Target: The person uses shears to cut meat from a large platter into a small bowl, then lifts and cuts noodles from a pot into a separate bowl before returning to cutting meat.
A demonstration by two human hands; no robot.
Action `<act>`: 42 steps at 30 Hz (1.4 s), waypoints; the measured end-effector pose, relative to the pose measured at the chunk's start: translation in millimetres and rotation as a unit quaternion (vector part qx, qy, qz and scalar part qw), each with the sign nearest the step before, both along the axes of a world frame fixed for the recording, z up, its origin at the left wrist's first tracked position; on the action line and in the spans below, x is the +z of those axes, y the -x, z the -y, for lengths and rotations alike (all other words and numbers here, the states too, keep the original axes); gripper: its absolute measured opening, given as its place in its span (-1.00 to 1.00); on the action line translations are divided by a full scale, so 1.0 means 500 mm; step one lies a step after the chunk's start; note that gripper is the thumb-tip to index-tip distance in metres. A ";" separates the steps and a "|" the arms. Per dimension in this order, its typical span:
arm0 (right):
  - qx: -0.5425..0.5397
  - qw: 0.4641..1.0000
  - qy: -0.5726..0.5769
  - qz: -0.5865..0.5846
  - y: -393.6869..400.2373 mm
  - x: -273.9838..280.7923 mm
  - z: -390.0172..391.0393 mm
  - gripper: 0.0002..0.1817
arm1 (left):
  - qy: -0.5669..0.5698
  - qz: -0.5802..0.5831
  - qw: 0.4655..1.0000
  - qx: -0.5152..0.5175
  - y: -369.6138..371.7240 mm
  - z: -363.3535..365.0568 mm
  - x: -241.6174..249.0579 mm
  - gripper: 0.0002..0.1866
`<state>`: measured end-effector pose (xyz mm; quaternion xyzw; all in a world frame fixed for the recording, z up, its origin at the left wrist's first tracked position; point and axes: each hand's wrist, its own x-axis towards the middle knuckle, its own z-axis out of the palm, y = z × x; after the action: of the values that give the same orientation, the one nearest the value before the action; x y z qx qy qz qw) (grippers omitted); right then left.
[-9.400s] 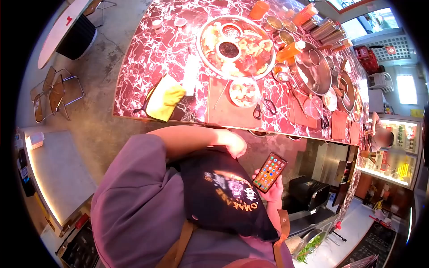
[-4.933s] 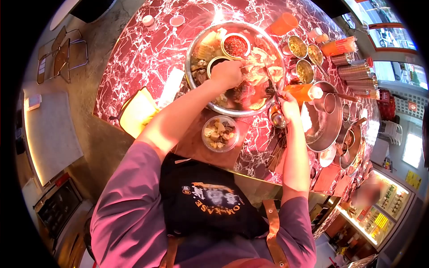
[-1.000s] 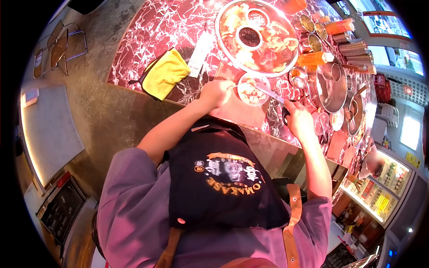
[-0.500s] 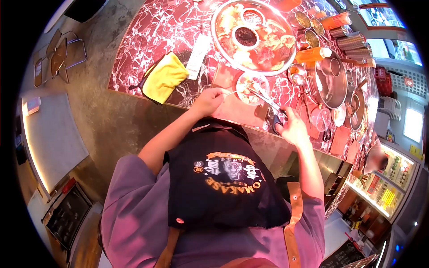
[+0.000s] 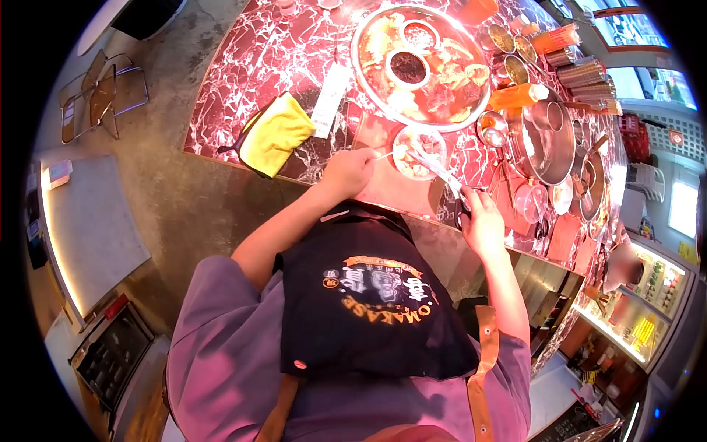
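My left hand (image 5: 349, 173) is closed round a thin stick whose tip reaches the left rim of a small bowl (image 5: 419, 171). On the bowl's right, my right hand (image 5: 482, 215) grips the dark handles of scissors (image 5: 444, 175), their blades pointing into the bowl. Pieces of food (image 5: 418, 153) lie in it, too small to make out. The bowl rests on a reddish board (image 5: 398, 193) at the near edge of the marbled counter. Behind it stands a large round tray (image 5: 370, 92) of food with two sauce bowls.
A yellow cloth (image 5: 277, 135) and a white strip (image 5: 331, 99) lie to the left. On the right are an orange bottle (image 5: 518, 96), a ladle (image 5: 492, 129), a large metal pan (image 5: 543, 144) and bundles of skewers (image 5: 585, 76). A person (image 5: 623, 267) is at the far right.
The view has shifted slightly, moving the counter items a little right and down. The scissors look more closed, and my right hand's fingers are drawn closer together.
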<state>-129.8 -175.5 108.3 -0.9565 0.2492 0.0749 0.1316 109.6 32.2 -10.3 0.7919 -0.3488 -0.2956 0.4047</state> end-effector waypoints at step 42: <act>0.266 0.942 0.206 -0.008 -0.550 -0.044 0.157 -0.76 | -0.137 0.198 0.961 0.139 -0.188 0.083 0.002 -0.74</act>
<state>145.2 -254.2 86.5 -0.9936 -0.0032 0.0619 -0.0949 203.7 -9.1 -9.1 0.9231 -0.2651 -0.1185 0.2519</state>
